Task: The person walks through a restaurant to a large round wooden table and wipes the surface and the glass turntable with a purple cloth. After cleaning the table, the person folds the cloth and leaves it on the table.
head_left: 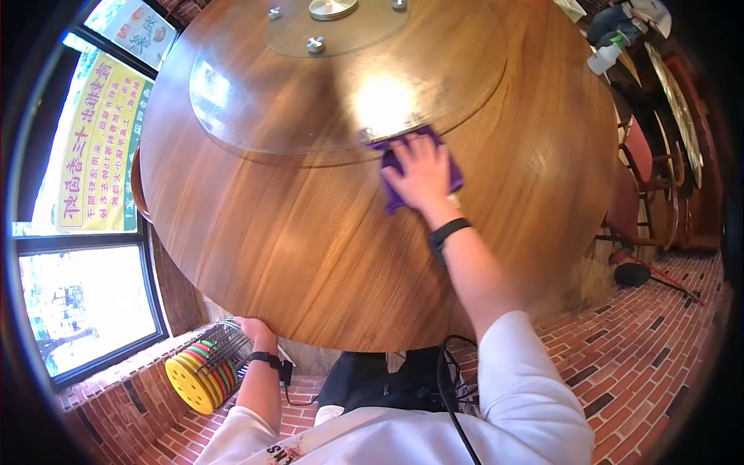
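Observation:
My right hand (pixel 423 172) lies flat with its fingers spread on a purple cloth (pixel 455 172). It presses the cloth against the round wooden table (pixel 310 240), at the near rim of the glass turntable (pixel 287 116). The cloth's far edge overlaps the glass a little. Down at the table's near left edge is my left hand (pixel 257 332), beside the metal legs of some stacked stools. Its fingers are partly hidden, so I cannot see whether they grip the edge.
Stacked stools (pixel 190 384) with yellow, red and green seats stand at lower left, below a window (pixel 89 302). A spray bottle (pixel 607 56) is at upper right. Chairs (pixel 639 151) and a long-handled tool with a black head (pixel 632 274) are on the right, over brick-patterned floor (pixel 620 364).

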